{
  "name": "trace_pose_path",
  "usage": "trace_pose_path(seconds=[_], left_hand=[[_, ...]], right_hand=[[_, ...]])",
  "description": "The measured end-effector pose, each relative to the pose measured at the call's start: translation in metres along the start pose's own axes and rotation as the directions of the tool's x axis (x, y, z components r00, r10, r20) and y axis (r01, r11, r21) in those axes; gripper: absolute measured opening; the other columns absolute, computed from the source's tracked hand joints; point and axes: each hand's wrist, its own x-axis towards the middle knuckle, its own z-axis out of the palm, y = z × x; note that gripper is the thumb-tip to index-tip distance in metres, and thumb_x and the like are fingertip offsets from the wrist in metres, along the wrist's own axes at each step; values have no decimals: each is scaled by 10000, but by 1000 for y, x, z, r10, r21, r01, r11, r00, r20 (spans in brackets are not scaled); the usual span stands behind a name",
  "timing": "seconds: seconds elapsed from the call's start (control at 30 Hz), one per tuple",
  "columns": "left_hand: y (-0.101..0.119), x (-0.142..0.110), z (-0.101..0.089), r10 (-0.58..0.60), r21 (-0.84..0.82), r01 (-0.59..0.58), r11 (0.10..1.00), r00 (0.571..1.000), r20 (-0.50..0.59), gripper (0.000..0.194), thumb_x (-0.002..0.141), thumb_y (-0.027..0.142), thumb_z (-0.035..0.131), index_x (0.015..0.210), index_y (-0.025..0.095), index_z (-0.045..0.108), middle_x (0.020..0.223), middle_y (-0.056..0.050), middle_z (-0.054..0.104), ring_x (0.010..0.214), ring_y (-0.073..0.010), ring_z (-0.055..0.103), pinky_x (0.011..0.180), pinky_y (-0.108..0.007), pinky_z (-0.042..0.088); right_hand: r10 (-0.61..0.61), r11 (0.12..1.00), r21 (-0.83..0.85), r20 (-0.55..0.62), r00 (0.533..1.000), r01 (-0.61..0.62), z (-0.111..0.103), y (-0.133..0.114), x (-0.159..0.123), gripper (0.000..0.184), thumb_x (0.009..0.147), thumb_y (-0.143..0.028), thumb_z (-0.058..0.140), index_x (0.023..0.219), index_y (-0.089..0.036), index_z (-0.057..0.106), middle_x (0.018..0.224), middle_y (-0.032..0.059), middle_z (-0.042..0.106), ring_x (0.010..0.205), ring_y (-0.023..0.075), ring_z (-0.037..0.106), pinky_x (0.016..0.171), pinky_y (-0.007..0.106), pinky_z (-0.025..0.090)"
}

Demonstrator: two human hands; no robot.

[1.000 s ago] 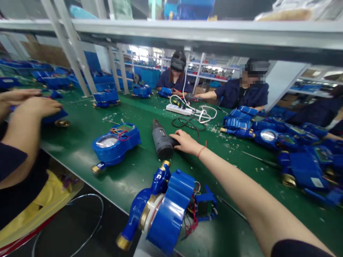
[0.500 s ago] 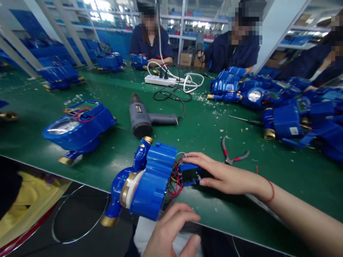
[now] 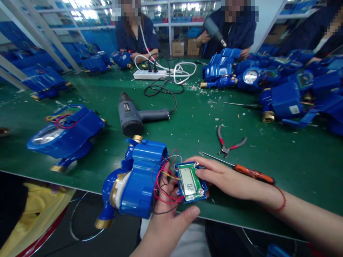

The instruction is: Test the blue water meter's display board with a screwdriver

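A blue water meter (image 3: 139, 178) with brass ends lies on its side at the table's front edge. Red, black and yellow wires (image 3: 163, 185) run from its housing to a green circuit board (image 3: 197, 175) in a blue frame, whose small display reads digits. My right hand (image 3: 225, 178) grips this board at its right side, display facing up. My left hand (image 3: 171, 214) is between meter and board, thumb spread apart, fingers stretched out behind the wires; their tips are partly hidden. An orange-handled screwdriver (image 3: 252, 173) lies beside my right wrist, and cutting pliers (image 3: 226, 144) rest beyond it.
A grey heat gun (image 3: 131, 116) lies behind the meter, near a white power strip (image 3: 150, 74). Another meter (image 3: 66, 135) stands at left. Many meters (image 3: 284, 96) are piled at right, with a thin screwdriver (image 3: 252, 105). Across the table a co-worker (image 3: 227, 32) holds a heat gun.
The circuit board has been turned so its display faces up. My left hand has moved up to the wires. The orange screwdriver has come into view. A co-worker's heat gun now points down at meters.
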Motion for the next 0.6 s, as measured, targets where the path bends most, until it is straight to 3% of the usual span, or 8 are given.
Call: trace_pose_path(seconds=[0.07,0.13,0.27,0.33,0.47,0.53,0.6], left_hand=[[8,7,4,34,-2,-33,999,999,29,985,653,256,861,1450,372,294,1239,-51,622,1044,-238,664,870,-325,544],[12,13,6,59,24,-60,998,998,37,920,643,239,869,1412,351,378,1125,-40,666,976,-238,684,835,-319,563],[7,17,3,85,42,-85,995,996,21,817,630,184,873,1320,324,457,1016,-8,682,831,-181,690,741,-260,569],[5,17,2,86,24,-87,996,996,40,797,653,173,861,1309,347,444,1027,14,679,823,-150,681,731,-227,558],[6,17,2,67,10,-68,998,997,45,919,683,152,840,1402,409,329,1080,48,663,895,-122,649,792,-196,531],[7,16,2,57,17,-57,998,997,47,919,674,148,847,1398,401,340,1078,47,659,904,-120,636,797,-189,522],[8,15,3,59,20,-61,998,997,57,847,667,156,854,1343,391,401,1059,50,654,889,-116,632,781,-186,521]], right_hand=[[23,997,-78,-25,999,-25,1,-4,-6,427,1013,-410,391,1392,-220,447,1206,76,560,795,153,604,586,251,557],[-5,956,-291,-150,989,-39,-3,-6,-16,473,1028,-465,362,1436,-230,410,1333,92,513,872,177,617,644,283,567],[-209,741,-646,-479,853,-181,-24,8,-52,488,1032,-532,326,1400,-232,439,1293,93,564,1082,264,594,838,418,537],[-210,627,-726,-507,836,-283,-35,27,-72,456,1023,-557,342,1302,-237,508,1219,81,599,1035,277,611,837,457,528],[-199,454,-827,-458,866,-333,-43,64,-101,597,962,-695,368,1274,-218,547,1119,96,614,956,315,598,774,500,524],[-219,436,-837,-455,863,-331,-43,70,-108,573,979,-679,335,1179,-209,595,1057,93,625,904,296,604,741,462,527],[-228,471,-817,-477,849,-332,-44,66,-115,526,1011,-630,297,1048,-205,605,934,73,637,795,238,622,687,367,532]])
